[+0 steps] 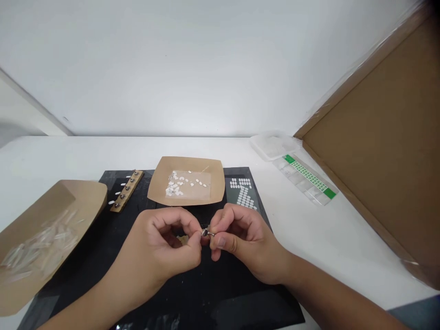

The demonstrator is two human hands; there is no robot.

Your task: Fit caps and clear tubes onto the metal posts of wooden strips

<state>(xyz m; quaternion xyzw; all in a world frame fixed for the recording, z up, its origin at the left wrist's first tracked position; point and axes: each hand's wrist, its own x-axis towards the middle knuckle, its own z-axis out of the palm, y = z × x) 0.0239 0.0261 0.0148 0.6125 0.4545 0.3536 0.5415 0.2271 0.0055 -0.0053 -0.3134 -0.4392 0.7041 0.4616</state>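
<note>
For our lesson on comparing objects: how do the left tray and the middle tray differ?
The left tray holds clear strips; the middle tray holds small white pieces. The left tray is cut off by the picture's edge; the middle tray shows whole. The left tray lies slantwise and looks larger; the middle tray lies nearly straight and looks smaller. Both are brown with raised sides.

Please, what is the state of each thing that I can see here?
Left hand: pinching metal piece
Right hand: pinching metal piece
Metal piece: held by fingertips
Middle tray: open, holding white pieces
Left tray: open, holding clear strips
Black mat: flat, partly covered
Dotted sheet: lying flat
Brown strip: lying on mat
</note>
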